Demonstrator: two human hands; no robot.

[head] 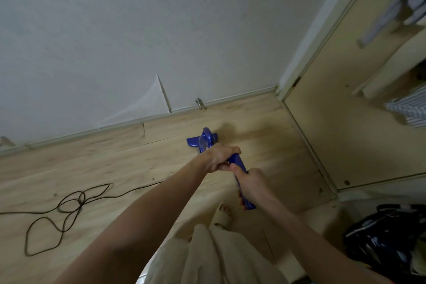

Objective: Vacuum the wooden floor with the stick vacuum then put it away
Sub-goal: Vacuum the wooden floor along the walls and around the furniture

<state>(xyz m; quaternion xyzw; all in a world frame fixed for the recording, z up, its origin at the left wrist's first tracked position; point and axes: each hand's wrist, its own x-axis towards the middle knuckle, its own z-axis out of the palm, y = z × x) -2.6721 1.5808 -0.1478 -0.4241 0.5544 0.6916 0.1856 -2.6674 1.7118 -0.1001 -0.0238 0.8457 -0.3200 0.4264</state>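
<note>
- The stick vacuum [238,163] is gripped by both hands: the left hand [220,158] is wrapped round the blue handle further down, the right hand [251,185] is curled round its near end.
- The vacuum's head [196,142] is seen on the wooden floor [115,161], near the far wall [115,41].
- Vacuuming is judged to be under way; how much floor is done cannot be told. Putting away is not yet done.
- Bounds noted: the baseboard [138,121] far, a door stop [200,104] just beyond the head, a door frame [306,138] to the right.
- A loose black cord [69,205] lies to the left, well apart from the head; open floor is judged to lie between them.
</note>
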